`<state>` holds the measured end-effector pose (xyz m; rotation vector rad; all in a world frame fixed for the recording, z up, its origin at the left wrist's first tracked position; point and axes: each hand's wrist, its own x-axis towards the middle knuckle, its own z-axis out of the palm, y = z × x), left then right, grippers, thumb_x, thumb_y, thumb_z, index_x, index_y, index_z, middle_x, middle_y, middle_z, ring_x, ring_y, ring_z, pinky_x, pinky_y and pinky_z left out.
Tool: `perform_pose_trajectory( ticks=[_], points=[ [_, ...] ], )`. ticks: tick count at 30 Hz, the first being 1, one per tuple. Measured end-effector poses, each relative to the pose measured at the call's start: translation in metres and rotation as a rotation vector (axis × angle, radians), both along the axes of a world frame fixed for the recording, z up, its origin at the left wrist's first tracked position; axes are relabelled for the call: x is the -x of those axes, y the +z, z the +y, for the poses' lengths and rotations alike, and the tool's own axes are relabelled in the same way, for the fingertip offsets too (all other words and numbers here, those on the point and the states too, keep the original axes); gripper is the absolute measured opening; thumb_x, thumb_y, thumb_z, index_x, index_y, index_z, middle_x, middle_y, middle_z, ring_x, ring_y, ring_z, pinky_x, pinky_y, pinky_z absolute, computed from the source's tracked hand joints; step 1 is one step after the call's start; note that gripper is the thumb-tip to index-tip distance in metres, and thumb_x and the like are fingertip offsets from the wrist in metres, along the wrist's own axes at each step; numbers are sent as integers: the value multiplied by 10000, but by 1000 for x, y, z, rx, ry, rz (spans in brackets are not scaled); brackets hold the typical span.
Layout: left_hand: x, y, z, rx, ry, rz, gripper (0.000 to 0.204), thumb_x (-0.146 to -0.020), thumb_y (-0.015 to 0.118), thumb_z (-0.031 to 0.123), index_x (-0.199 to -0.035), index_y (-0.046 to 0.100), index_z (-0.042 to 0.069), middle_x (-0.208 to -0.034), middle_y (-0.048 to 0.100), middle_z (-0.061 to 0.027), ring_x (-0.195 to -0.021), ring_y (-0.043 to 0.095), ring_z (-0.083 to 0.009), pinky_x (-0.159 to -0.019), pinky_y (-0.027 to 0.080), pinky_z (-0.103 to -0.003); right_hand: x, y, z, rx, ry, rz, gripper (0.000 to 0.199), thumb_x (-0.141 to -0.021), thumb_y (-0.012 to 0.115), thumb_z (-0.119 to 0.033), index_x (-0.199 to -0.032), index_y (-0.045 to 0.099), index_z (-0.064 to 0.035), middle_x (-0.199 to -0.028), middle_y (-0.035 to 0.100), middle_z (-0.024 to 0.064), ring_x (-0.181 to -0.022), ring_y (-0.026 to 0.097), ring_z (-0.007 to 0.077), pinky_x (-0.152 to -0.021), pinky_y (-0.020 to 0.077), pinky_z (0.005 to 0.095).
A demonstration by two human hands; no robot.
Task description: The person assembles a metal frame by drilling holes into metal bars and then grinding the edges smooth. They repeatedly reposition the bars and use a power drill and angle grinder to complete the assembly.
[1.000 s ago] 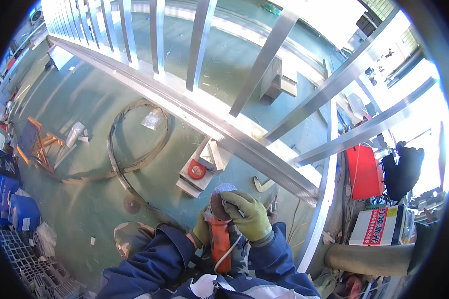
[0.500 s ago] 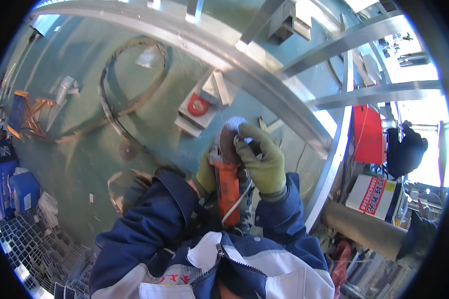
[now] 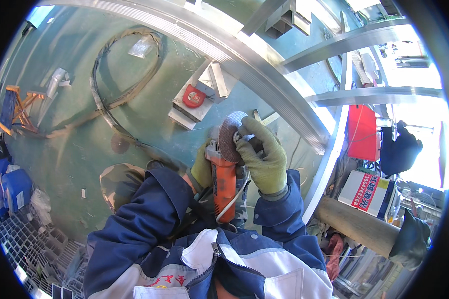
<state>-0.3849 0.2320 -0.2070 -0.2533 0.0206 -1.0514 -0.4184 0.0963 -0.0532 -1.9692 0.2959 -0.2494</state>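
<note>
An orange angle grinder (image 3: 224, 187) stands nearly upright in front of my body, its head pointing away from me. A brown abrasive disc (image 3: 228, 142) sits on the head, facing right. My left hand (image 3: 200, 168), in a green work glove, is closed around the grinder near its head; the tool hides most of the fingers. My gloved right hand (image 3: 267, 162) pinches a small metal nut (image 3: 237, 135) at the disc's centre with thumb and forefinger. A pale cord (image 3: 234, 200) runs down along the tool.
Beyond my hands, a red tape measure (image 3: 193, 96) rests on metal profiles (image 3: 184, 118). An aluminium frame (image 3: 279, 94) spans the far and right sides. A looped cable (image 3: 96, 89) and a round brown disc (image 3: 119, 143) lie on the floor. At right are a red case (image 3: 362, 132) and a white box (image 3: 351, 188).
The view has shifted slightly, so the surroundings sit a little left. The disc shows more of its face. My left hand keeps its hold, and my right fingers stay at the disc's centre.
</note>
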Motion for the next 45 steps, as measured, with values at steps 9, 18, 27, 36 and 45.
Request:
perform_pose_trajectory(
  ticks=[9,18,27,36,45],
  points=[
    [2,1,0,-97,-25,2,627,-1117,313,515,-1524,485,71,-1430,614,-187,-1222,661,-346,-1044,573,-486,5,-11,7,-145,-103,-76,427,-954,800,-46,-1364,681,-29,-1076,706,3,-657,549,24,-536,476,215],
    [-1,3,-5,-68,-68,-52,622,-1107,308,528,-1489,512,81,-1370,640,-185,-1156,683,-352,-978,600,-490,3,16,-9,130,11,-53,358,-939,787,-30,-1289,713,-16,-1123,757,111,-861,717,158,-789,573,303],
    [-1,11,-6,-68,-72,-1,607,-1104,326,520,-1457,528,70,-1312,659,-188,-1082,699,-361,-915,619,-508,0,8,-17,222,175,-191,323,-943,780,-36,-1260,720,-9,-1123,756,163,-997,760,271,-862,595,344],
    [-3,15,0,-256,-73,-100,521,-1121,360,427,-1421,548,45,-1271,671,-178,-995,720,-314,-866,634,-457,-3,29,-17,168,157,7,340,-954,785,-108,-1271,702,-15,-1136,744,177,-985,756,301,-856,589,365],
    [2,-5,-5,-561,-75,-237,604,-1110,299,518,-1413,555,63,-1242,679,-182,-1027,711,-345,-900,611,-522,-4,29,-26,312,211,6,429,-947,695,-108,-1372,640,-96,-1209,685,216,-1088,662,450,-941,541,490]
  ],
)
